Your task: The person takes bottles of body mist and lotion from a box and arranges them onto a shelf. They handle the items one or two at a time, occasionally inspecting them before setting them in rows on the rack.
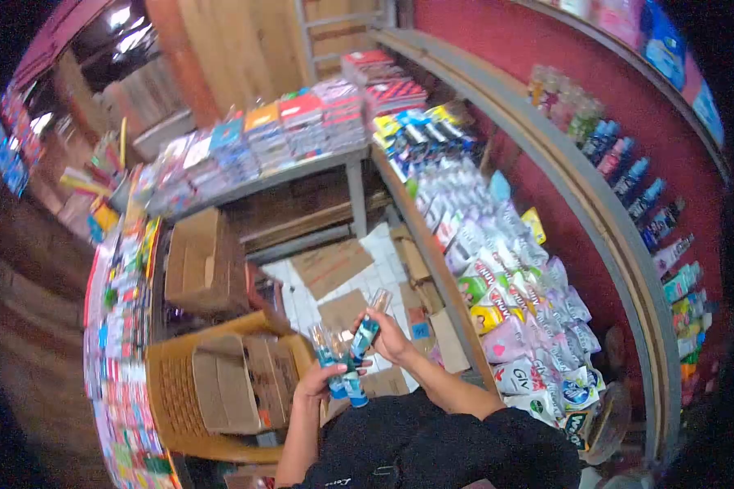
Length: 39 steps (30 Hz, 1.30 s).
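Note:
My left hand [322, 380] is closed around a few small bottles [354, 389] with blue-green labels and clear upper parts, held together just in front of my black shirt. In my right hand [391, 338], the fingers wrap round another bottle [366, 335] of the same look, tilted with its clear end [381, 299] pointing up and away. Its lower end overlaps the left hand's bottles in this view. The print on the labels is too blurred to read.
A yellow-brown woven chair [171, 391] holding an open cardboard box [220, 383] stands to the left. Pouches [497, 285] fill the right-hand shelf; bottles [628, 175] line the upper one. Stacked books [261, 130] lie across the far table. Flattened cardboard [330, 269] covers floor tiles.

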Tool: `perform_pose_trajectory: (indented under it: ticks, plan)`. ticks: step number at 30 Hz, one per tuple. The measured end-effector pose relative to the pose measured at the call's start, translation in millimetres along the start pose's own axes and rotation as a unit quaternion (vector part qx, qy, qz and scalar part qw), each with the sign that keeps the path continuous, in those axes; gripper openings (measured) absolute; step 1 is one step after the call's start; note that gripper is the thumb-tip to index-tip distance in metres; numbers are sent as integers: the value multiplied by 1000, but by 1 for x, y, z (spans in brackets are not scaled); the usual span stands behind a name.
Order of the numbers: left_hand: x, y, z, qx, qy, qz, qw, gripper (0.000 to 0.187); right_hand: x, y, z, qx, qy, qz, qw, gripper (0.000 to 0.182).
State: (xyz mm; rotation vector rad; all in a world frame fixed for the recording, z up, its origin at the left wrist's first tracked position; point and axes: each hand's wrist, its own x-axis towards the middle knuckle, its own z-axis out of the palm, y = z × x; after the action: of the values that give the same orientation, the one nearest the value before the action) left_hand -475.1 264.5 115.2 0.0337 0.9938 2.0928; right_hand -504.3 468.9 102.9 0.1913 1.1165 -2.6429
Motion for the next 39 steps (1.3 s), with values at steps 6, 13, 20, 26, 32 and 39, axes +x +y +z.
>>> perform_pose_trajectory:
  ticks: [6, 13, 20, 26, 32, 39]
  plan:
    - [61, 40, -31, 80, -16, -17, 997, 52, 24, -41, -27, -201, 88, -102, 970, 31]
    - [156, 118, -55, 89, -112, -48, 989, 55, 59, -120, -15, -260, 143, -114, 948, 35]
    - [241, 210, -45, 70, -166, 0, 984, 60, 114, -194, 36, -301, 227, -273, 885, 27]
    - [319, 265, -5, 50, -220, -16, 974, 55, 133, -267, 45, -227, 203, -326, 895, 26]
    - [391, 287, 29, -28, -308, -72, 948, 50, 142, -340, 47, -347, 243, -358, 832, 27]
    - [446, 319, 81, 57, -299, 10, 953, 52, 159, -407, 37, -420, 232, -377, 792, 32]
